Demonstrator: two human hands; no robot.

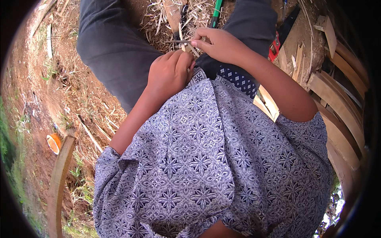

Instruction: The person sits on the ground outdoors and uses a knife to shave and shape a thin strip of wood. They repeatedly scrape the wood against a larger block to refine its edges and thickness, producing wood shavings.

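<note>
Both my hands are close together between my knees, above my lap. My right hand (218,44) is closed in a pinch, thumb against fingers, on a thin dark strip (179,41) that points left. Whether it is metal or wood I cannot make out. My left hand (170,72) is curled shut just below and left of it, its back toward me, so its grip is hidden. A small pale wood piece (193,49) shows between the two hands; which hand bears it is unclear.
Wood shavings (156,20) lie around a flat board (172,16) between my legs. A green-handled tool (216,14) is beyond my right hand. Beside my right leg is a red-handled tool (274,47). Curved planks (337,99) are piled at right; a long timber (61,178) lies at left.
</note>
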